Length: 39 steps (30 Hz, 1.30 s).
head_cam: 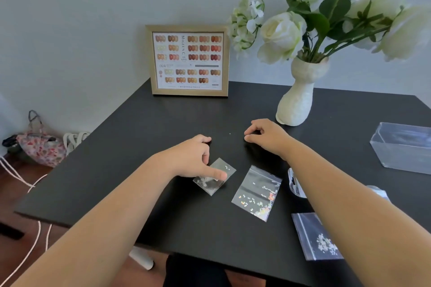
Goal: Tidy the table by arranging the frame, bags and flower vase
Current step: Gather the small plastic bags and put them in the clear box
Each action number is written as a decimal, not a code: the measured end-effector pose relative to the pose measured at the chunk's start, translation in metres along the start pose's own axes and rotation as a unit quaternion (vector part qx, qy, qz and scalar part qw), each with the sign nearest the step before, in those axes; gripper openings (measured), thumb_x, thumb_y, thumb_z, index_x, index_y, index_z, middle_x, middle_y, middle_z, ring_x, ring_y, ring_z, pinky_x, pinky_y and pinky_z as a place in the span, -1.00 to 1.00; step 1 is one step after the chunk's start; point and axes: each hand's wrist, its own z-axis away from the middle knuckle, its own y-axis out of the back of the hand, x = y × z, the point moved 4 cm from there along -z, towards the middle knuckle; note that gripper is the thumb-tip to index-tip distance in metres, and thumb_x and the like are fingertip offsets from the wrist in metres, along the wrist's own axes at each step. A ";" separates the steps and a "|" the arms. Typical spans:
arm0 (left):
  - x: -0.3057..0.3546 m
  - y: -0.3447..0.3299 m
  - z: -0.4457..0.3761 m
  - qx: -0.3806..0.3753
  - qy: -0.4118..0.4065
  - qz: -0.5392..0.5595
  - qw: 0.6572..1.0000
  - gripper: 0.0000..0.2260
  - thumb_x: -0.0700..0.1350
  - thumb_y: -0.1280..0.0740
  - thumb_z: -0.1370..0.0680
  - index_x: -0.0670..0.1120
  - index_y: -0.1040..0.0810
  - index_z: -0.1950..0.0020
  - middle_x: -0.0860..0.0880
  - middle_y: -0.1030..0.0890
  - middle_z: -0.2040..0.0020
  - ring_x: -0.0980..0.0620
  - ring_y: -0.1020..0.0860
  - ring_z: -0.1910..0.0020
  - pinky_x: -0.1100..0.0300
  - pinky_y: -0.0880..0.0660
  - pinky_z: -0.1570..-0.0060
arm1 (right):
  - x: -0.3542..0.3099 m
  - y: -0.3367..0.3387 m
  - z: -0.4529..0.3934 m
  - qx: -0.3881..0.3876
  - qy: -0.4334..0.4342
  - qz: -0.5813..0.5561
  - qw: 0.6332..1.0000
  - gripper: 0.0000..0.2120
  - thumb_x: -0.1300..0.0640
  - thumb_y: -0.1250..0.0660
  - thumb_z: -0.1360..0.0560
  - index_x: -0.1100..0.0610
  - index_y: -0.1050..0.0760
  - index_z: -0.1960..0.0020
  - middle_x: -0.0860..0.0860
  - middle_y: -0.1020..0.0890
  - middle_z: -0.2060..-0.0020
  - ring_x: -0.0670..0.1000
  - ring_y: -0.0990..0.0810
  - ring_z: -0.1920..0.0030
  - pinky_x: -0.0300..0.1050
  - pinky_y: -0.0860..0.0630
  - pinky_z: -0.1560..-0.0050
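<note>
A small clear bag point(213, 176) (light, limp, slippery, best pinched at an edge) is pressed to the black bench point(144, 128) by the left hand point(193, 158), the right hand point(265, 135) curled empty beside it.

A matte black desk point(149, 147) is seen across the middle of the picture. At upper centre, a pale gold frame point(189, 61) is shown around a white chart patterned with rows of orange, brown, red and cream swatches. At upper right, a textured cream-white vase point(298, 98) is filled with white flowers point(282, 35), green leaves and one pink cluster. Clear bags point(257, 192) at lower centre are speckled with white and iridescent flakes. At left, a pink floral-print bag point(42, 147) is seen.
</note>
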 end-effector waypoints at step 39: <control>0.071 -0.029 0.003 0.255 -0.024 0.339 0.905 -0.94 -0.06 -0.35 -0.56 0.11 -0.58 0.06 0.14 -0.68 0.13 0.12 -0.69 0.18 0.20 -0.60 0.30 | -0.018 0.066 0.107 -0.058 0.041 -0.085 0.994 -0.81 0.09 -0.50 -0.37 0.01 -0.61 0.03 -0.01 -0.69 0.21 -0.05 -0.67 0.22 -0.08 -0.61 0.05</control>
